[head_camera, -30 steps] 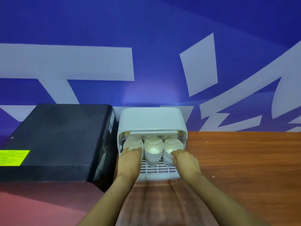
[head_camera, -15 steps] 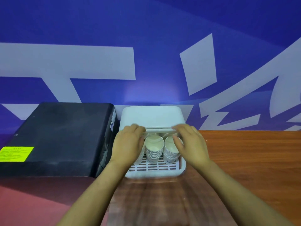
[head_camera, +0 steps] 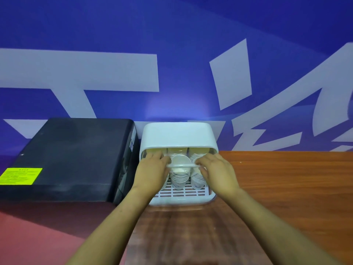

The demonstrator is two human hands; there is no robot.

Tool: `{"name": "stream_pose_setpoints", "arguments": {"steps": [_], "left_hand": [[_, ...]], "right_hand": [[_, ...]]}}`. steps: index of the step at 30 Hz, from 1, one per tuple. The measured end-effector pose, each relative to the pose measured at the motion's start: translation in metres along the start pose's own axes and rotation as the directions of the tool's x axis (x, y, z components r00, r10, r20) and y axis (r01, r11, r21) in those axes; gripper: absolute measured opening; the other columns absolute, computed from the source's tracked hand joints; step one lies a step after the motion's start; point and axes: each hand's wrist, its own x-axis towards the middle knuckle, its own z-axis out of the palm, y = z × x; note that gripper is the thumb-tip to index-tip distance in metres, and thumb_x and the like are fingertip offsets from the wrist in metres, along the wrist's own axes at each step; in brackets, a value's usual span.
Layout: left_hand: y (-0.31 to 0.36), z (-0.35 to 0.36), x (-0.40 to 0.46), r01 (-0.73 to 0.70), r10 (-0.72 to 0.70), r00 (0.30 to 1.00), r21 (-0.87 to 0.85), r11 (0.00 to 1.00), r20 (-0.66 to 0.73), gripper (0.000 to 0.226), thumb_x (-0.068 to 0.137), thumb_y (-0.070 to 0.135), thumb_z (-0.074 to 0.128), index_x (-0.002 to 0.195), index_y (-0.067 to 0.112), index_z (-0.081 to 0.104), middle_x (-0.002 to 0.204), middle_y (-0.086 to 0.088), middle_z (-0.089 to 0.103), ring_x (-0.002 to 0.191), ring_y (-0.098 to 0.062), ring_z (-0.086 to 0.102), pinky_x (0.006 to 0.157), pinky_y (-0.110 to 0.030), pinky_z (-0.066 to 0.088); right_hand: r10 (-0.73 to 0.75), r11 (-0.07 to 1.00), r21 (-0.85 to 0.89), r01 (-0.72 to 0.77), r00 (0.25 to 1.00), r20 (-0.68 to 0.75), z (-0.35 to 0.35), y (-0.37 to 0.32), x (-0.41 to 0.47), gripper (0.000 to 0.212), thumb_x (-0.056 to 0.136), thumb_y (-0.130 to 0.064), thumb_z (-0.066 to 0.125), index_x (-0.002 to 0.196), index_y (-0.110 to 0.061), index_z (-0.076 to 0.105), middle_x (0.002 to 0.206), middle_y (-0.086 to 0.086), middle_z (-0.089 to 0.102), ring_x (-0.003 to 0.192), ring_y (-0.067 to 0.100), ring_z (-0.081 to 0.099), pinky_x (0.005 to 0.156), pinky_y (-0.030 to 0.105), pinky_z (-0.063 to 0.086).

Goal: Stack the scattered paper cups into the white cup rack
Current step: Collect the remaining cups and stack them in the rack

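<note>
Both hands, left hand (head_camera: 152, 169) & right hand (head_camera: 215, 170), now pinch the clear cover's handle bar (head_camera: 181, 165), pulled lower than 0.5 s ago. Paper cups (head_camera: 180, 174) sit stacked inside the white cup rack (head_camera: 179, 137) on the worktop (head_camera: 286, 188); task prob. nearly done, closing up.

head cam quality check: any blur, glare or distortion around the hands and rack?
Head view: wide-angle bowing at the table edge; bright glow on the wall behind the white cup rack; left hand and right hand slightly soft; forearms smear toward the bottom edge.
</note>
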Motion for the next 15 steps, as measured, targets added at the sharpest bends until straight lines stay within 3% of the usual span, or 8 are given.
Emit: {"name": "stream_pose_setpoints", "arguments": {"steps": [4, 11, 13, 15], "left_hand": [[0.002, 0.007, -0.018, 0.018, -0.015, 0.996, -0.039, 0.999, 0.084, 0.030, 0.095, 0.029, 0.046, 0.124, 0.028, 0.053, 0.119, 0.005, 0.052, 0.107, -0.022, 0.049, 0.078, -0.031, 0.042], [0.012, 0.029, -0.048, 0.074, -0.062, 0.964, -0.039, 0.996, 0.260, 0.027, 0.092, 0.028, 0.049, 0.119, 0.025, 0.051, 0.116, 0.004, 0.053, 0.107, -0.021, 0.051, 0.082, -0.033, 0.043], [0.014, 0.037, -0.055, 0.096, -0.079, 0.950, -0.044, 0.994, 0.301, 0.030, 0.093, 0.027, 0.048, 0.124, 0.025, 0.051, 0.121, 0.004, 0.053, 0.112, -0.021, 0.050, 0.087, -0.033, 0.041], [0.016, 0.044, -0.062, 0.108, -0.093, 0.935, -0.025, 0.994, 0.343, 0.034, 0.095, 0.028, 0.045, 0.128, 0.024, 0.049, 0.125, 0.004, 0.051, 0.117, -0.020, 0.048, 0.091, -0.034, 0.041]], "right_hand": [[-0.028, 0.999, -0.021, 0.029, 0.999, 0.032, 0.008, -0.002, -0.015, 0.030, 0.059, -0.018, 0.081, 0.082, -0.028, 0.065, 0.077, -0.008, 0.061, 0.071, 0.019, 0.060, 0.052, 0.027, 0.047], [-0.018, 0.994, -0.100, 0.040, 0.976, 0.215, 0.037, -0.004, -0.045, 0.040, 0.042, -0.027, 0.088, 0.073, -0.032, 0.064, 0.068, -0.011, 0.058, 0.061, 0.012, 0.060, 0.047, 0.020, 0.046], [0.003, 0.998, -0.063, 0.012, 0.970, 0.244, 0.043, -0.006, -0.052, 0.030, 0.058, -0.026, 0.084, 0.082, -0.027, 0.066, 0.078, -0.008, 0.063, 0.073, 0.016, 0.064, 0.056, 0.024, 0.049], [0.027, 0.999, 0.009, -0.031, 0.948, 0.317, 0.046, -0.010, -0.057, 0.024, 0.085, -0.025, 0.062, 0.109, -0.021, 0.064, 0.108, -0.002, 0.063, 0.104, 0.021, 0.059, 0.078, 0.029, 0.049]]}}
